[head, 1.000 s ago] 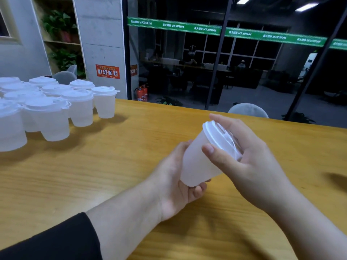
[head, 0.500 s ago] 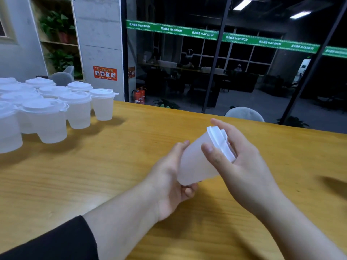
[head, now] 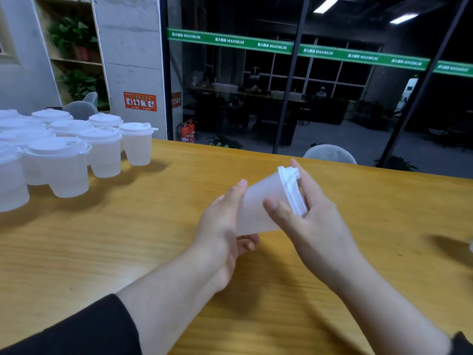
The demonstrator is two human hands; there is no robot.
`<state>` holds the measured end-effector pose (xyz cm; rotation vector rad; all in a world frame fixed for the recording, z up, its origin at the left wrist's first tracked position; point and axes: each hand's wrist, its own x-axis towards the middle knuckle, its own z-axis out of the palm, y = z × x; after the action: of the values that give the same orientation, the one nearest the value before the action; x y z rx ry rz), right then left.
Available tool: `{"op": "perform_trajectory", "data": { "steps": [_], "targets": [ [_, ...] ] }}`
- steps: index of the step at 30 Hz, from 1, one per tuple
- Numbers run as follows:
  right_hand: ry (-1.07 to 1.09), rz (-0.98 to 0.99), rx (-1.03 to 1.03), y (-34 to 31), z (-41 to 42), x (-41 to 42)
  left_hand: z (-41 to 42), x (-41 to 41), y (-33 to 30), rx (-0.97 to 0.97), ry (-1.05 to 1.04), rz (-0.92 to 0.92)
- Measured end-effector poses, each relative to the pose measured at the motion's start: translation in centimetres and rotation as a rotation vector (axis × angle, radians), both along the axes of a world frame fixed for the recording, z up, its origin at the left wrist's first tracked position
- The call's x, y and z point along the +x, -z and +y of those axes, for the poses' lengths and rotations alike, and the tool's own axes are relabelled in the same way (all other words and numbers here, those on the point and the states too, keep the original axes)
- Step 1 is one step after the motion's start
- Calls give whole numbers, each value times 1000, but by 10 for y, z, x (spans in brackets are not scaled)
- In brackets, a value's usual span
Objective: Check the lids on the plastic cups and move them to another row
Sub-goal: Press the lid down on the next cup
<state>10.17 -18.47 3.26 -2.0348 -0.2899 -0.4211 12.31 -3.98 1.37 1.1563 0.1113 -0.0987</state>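
The cup (head: 258, 206) is up off the counter (head: 128, 252), held in both hands near the middle of the view. It is tipped on its side, with the lid (head: 291, 190) pointing to about 2 o'clock and the bottom to about 8 o'clock. The left hand (head: 225, 226) curls around the bottom end and holds it steady. The right hand (head: 307, 221) wraps over the lid end, thumb on the near side of the cup by the lid's rim and fingers behind. I think the cup is tipped like this so the hand can press and feel all around the lid to see if it is on tight.

The other cups (head: 64, 155) stand close together at about 10 o'clock, all with lids on, well apart from the hands. From the hands out toward 12 o'clock and 3 o'clock there is bare wood, so a new row could fit there. The far edge of the counter runs across at 12 o'clock, near the lid end of the cup, so I would set the cup down well before it.
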Motion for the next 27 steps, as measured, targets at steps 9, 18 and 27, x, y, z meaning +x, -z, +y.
{"op": "perform_trajectory", "data": {
  "steps": [9, 18, 27],
  "targets": [
    [-36, 79, 343, -16, 4, -33, 8, -13, -15, 120, -168, -235],
    [-215, 396, 1378, -63, 8, -121, -5, -67, -169, 1055, -34, -826],
    [-326, 490, 1623, -44, -1, -188, -55, -145, -213, 1636, 296, -959]
  ]
}}
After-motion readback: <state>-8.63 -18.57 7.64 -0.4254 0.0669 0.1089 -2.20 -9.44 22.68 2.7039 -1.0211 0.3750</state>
